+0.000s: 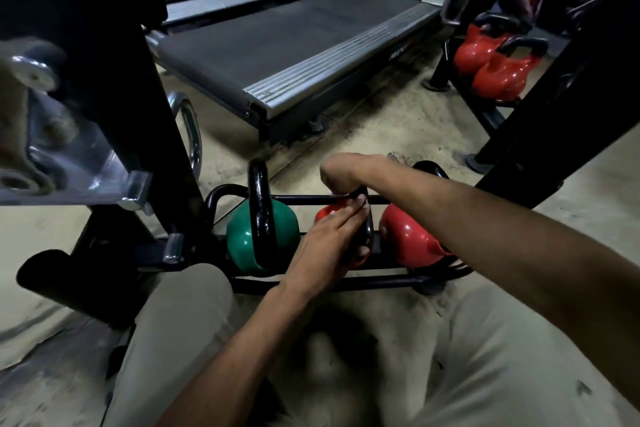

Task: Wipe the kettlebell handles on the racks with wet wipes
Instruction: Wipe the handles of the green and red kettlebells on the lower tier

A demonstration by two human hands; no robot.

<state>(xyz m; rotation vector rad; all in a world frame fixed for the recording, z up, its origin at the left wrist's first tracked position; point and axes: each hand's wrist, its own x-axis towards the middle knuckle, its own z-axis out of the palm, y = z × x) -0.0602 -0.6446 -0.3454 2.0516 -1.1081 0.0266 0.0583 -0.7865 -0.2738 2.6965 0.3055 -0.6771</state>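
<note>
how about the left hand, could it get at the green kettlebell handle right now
Probably yes: the left hand holds the middle red kettlebell's handle, and the green kettlebell handle stands right beside it, uncovered.

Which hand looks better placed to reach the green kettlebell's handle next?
Probably the left hand: it grips the middle red kettlebell's handle right beside the green kettlebell. The right hand reaches across from the far side.

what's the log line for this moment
target: handle of middle red kettlebell | left hand: grips handle side | right hand: curled over handle top | wipe: not clearly seen
</note>
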